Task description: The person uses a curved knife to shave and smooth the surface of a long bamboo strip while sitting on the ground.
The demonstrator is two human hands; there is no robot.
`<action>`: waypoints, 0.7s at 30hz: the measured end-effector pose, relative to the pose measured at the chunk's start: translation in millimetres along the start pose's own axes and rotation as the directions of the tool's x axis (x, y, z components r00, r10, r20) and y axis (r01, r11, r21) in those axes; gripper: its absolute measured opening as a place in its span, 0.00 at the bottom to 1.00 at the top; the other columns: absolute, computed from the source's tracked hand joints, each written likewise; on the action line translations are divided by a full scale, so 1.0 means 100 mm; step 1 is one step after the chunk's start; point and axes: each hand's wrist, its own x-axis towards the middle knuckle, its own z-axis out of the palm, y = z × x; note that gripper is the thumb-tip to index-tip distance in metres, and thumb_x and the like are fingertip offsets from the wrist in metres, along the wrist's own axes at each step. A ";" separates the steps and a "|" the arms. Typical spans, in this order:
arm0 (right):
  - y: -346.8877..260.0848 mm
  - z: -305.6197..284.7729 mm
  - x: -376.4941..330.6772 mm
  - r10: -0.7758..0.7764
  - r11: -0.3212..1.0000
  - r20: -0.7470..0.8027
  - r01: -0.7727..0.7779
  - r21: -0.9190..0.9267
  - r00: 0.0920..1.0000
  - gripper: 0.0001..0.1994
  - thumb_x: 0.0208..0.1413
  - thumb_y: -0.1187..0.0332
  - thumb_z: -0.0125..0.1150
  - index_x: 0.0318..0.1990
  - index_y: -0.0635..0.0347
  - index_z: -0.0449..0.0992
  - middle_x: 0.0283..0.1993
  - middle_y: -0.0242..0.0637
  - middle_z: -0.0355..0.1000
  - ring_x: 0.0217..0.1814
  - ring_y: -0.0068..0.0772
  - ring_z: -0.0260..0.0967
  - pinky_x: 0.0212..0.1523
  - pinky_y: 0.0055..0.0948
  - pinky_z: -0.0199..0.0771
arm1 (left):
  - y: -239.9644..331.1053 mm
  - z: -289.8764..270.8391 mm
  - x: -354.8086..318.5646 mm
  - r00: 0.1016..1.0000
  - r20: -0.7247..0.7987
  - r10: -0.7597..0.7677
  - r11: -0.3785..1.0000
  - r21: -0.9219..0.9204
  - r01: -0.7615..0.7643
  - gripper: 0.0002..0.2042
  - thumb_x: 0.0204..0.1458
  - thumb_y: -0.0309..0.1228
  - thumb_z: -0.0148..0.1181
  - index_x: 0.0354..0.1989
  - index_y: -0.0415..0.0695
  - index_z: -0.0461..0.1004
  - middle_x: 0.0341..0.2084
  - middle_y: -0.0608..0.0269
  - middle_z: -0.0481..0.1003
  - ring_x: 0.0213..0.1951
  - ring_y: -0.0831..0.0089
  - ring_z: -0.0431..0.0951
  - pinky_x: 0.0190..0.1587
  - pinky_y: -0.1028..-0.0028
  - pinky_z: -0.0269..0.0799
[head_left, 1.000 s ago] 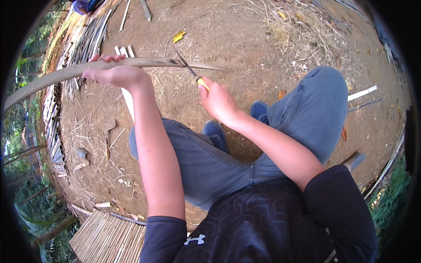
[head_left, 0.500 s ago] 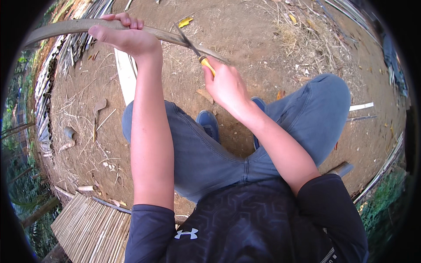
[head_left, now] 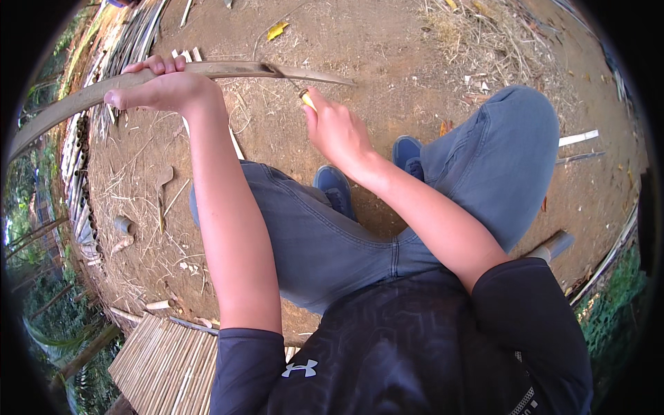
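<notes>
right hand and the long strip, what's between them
In the head view, a yellow-handled knife spans the stretch: its handle in the right hand, its blurred blade reaching the long strip.

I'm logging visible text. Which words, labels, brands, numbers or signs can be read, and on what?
No readable words or numbers.
Dark shirt: a white emblem, no lettering.
Pale marks low on its right side: too small to read.
Held strip: none visible.
</notes>
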 end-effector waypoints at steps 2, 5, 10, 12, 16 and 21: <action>0.14 0.01 0.08 0.249 0.967 0.173 -0.255 0.017 0.953 0.16 0.65 0.66 0.49 0.54 0.68 0.70 0.26 0.53 0.76 0.28 0.53 0.78 0.27 0.45 0.78 | 0.02 0.10 -0.04 1.000 -0.001 -0.003 1.000 -0.013 0.003 0.36 0.53 0.74 0.18 0.32 0.52 0.58 0.18 0.72 0.55 0.20 0.79 0.51 0.22 0.79 0.49; 0.09 0.02 0.05 0.209 0.971 0.189 -0.227 0.076 0.959 0.17 0.65 0.66 0.49 0.57 0.68 0.68 0.25 0.52 0.75 0.26 0.52 0.77 0.27 0.46 0.78 | -0.01 0.01 0.05 1.000 0.003 0.007 1.000 0.014 -0.007 0.34 0.57 0.69 0.13 0.28 0.51 0.56 0.16 0.70 0.54 0.19 0.79 0.52 0.19 0.77 0.49; 0.25 0.15 0.09 0.279 0.952 0.197 -0.297 0.068 0.940 0.18 0.65 0.66 0.49 0.57 0.69 0.68 0.26 0.49 0.76 0.27 0.52 0.77 0.29 0.45 0.78 | 0.01 0.01 0.03 0.999 -0.039 -0.011 1.000 0.013 0.012 0.35 0.56 0.70 0.13 0.29 0.51 0.57 0.16 0.70 0.54 0.18 0.79 0.52 0.19 0.79 0.50; 0.24 0.17 0.11 0.220 0.972 0.137 -0.229 0.058 0.966 0.19 0.65 0.66 0.49 0.58 0.69 0.67 0.27 0.49 0.76 0.29 0.52 0.78 0.29 0.44 0.78 | -0.01 -0.01 0.10 0.999 -0.042 -0.012 1.000 -0.026 0.011 0.35 0.56 0.70 0.13 0.29 0.52 0.58 0.16 0.70 0.54 0.18 0.78 0.53 0.19 0.79 0.51; 0.41 0.40 0.04 0.164 0.985 0.033 -0.165 0.052 0.986 0.19 0.65 0.64 0.50 0.57 0.66 0.68 0.29 0.52 0.77 0.31 0.52 0.78 0.29 0.45 0.79 | -0.05 -0.01 0.11 0.999 -0.022 -0.027 0.998 -0.056 0.026 0.36 0.55 0.72 0.14 0.29 0.52 0.59 0.16 0.70 0.54 0.18 0.78 0.52 0.19 0.79 0.51; 0.34 0.36 0.08 0.132 0.991 0.015 -0.133 0.032 0.991 0.16 0.64 0.64 0.50 0.54 0.65 0.70 0.31 0.55 0.76 0.32 0.53 0.78 0.31 0.45 0.79 | -0.03 -0.06 0.13 0.999 -0.029 -0.026 0.999 -0.044 0.024 0.37 0.53 0.73 0.14 0.30 0.52 0.60 0.16 0.70 0.55 0.18 0.78 0.53 0.19 0.79 0.52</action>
